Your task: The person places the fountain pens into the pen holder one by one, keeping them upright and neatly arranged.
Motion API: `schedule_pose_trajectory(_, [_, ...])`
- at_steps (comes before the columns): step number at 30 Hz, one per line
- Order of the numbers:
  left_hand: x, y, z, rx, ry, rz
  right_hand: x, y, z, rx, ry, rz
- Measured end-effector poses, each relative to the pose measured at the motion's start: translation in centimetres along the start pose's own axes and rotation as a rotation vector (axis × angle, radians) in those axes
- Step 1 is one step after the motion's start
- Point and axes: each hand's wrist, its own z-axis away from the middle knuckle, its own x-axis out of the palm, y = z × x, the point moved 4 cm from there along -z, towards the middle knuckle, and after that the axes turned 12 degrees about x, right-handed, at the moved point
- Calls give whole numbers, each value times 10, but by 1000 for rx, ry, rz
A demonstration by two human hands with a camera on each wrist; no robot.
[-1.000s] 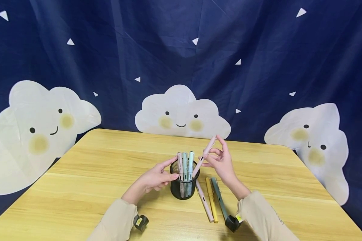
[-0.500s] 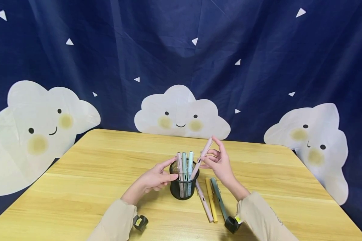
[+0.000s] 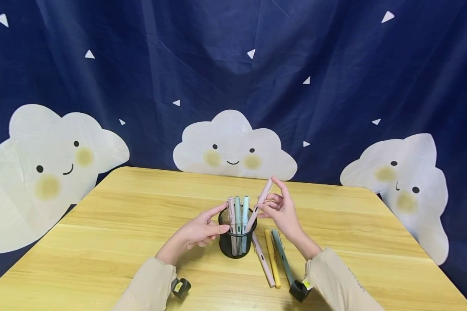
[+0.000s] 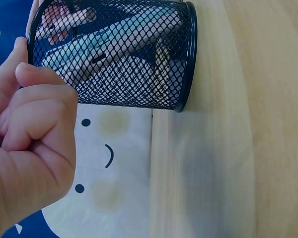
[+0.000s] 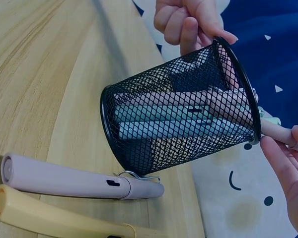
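Observation:
A black mesh pen holder (image 3: 235,247) stands upright on the table. Inside it are a mauve pen (image 3: 231,211), a green pen (image 3: 238,214) and a light blue pen (image 3: 246,211). My left hand (image 3: 200,229) grips the holder's rim at its left side, thumb in front and index finger further back. At the other side, my right hand (image 3: 282,214) pinches a pale pink pen (image 3: 264,192), its index fingertip on the top end. That pen leans to the right, its lower end within the holder's mouth. Through the mesh in the right wrist view, the standing pens (image 5: 159,111) show side by side.
To the right of the holder lie a pink pen (image 3: 263,263), a yellow pen (image 3: 273,259) and a dark green pen (image 3: 282,255) on the wooden table (image 3: 120,224). A navy curtain (image 3: 218,52) with clouds hangs behind the table's far edge.
My right hand has moved slightly left and the pale pink pen's lower end has shifted left, further into the holder's mouth. My left hand stays on the rim.

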Motion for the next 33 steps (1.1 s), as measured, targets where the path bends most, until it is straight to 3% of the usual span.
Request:
schedule_pose_trajectory(14, [1, -1, -1, 2, -3, 11, 5, -2, 3, -118, -36, 152])
schedule_pose_trajectory(21, [0, -1, 0, 9, -4, 10, 6, 3, 3, -117, -56, 256])
schedule_pose_trajectory(33, [0, 0, 0, 3, 4, -1, 5, 5, 3, -111, -53, 302])
